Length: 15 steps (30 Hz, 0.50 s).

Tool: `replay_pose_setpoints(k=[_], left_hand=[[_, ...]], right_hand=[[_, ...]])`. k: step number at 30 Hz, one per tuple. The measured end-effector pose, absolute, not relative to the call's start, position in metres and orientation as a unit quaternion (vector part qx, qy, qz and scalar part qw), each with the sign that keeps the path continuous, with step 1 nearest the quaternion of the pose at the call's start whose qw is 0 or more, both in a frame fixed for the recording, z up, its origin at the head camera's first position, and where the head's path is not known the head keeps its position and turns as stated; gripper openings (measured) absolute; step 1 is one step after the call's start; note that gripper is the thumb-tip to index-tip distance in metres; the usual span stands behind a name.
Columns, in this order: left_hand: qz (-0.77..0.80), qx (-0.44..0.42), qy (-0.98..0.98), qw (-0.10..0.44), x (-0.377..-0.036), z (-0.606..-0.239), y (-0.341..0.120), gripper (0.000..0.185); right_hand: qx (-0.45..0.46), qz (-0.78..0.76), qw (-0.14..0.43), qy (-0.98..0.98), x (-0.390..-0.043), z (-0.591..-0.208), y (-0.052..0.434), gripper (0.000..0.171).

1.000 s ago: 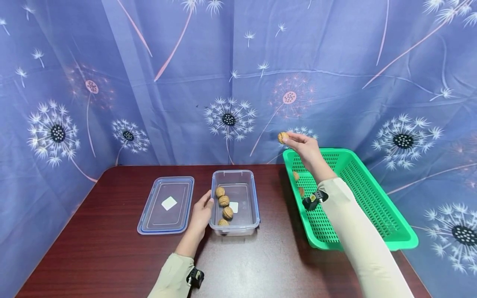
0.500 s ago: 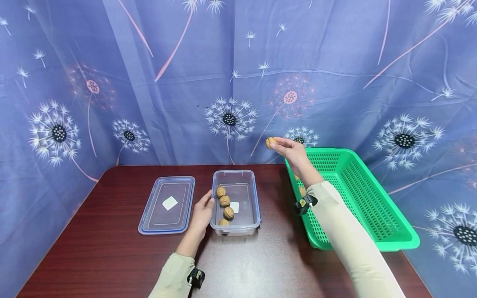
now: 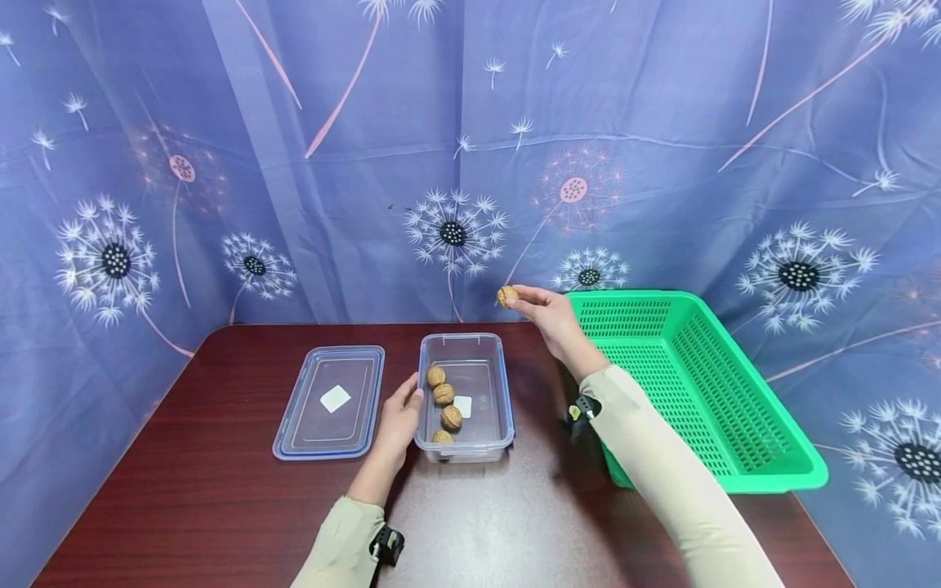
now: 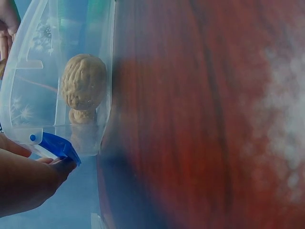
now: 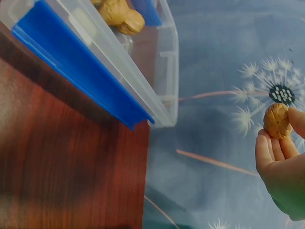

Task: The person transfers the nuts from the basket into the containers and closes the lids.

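Note:
My right hand [image 3: 547,314] pinches a walnut [image 3: 507,296] between thumb and fingers, above and behind the table's back edge. In the right wrist view this walnut [image 5: 277,120] is held clear of everything else. At the middle of the table stands a clear plastic food container [image 3: 485,371] without its lid. Several walnuts [image 3: 452,418] lie in a line along its left side. My left hand [image 3: 397,420] grips the container's left side; in the left wrist view its fingers sit at a blue side latch [image 4: 57,145].
Left of the container, a clear lid [image 3: 331,425] with a blue seal lies flat on the dark red table [image 3: 198,490]. A green slotted basket [image 3: 706,392] stands on the right, partly hidden by my right arm. A blue dandelion-print curtain [image 3: 331,204] hangs behind.
My right hand has moved left and slightly down with the walnut, from over the green basket towards the container. The left hand and the container have stayed in place.

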<state>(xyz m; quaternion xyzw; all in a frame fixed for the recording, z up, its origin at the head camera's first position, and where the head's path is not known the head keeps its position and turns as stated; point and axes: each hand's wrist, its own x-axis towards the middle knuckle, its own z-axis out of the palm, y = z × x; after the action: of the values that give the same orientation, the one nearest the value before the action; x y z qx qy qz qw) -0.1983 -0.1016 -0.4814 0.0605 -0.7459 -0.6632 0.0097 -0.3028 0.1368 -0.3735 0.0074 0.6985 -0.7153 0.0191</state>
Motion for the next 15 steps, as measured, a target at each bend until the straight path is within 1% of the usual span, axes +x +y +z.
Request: replay_pose_setpoints(k=[7,15], left_hand=[[-0.666,0.062,-0.743,0.01,-0.197,-0.481,-0.101,0.045],[-0.665,0.062,-0.744,0.009,-0.197,-0.479,-0.101,0.045]], right_hand=[[0.017,-0.693,0.035,0.72,-0.299,-0.382,0.116,0.044],[0.033,-0.695,0.045,0.717,-0.299,-0.398,0.096,0.04]])
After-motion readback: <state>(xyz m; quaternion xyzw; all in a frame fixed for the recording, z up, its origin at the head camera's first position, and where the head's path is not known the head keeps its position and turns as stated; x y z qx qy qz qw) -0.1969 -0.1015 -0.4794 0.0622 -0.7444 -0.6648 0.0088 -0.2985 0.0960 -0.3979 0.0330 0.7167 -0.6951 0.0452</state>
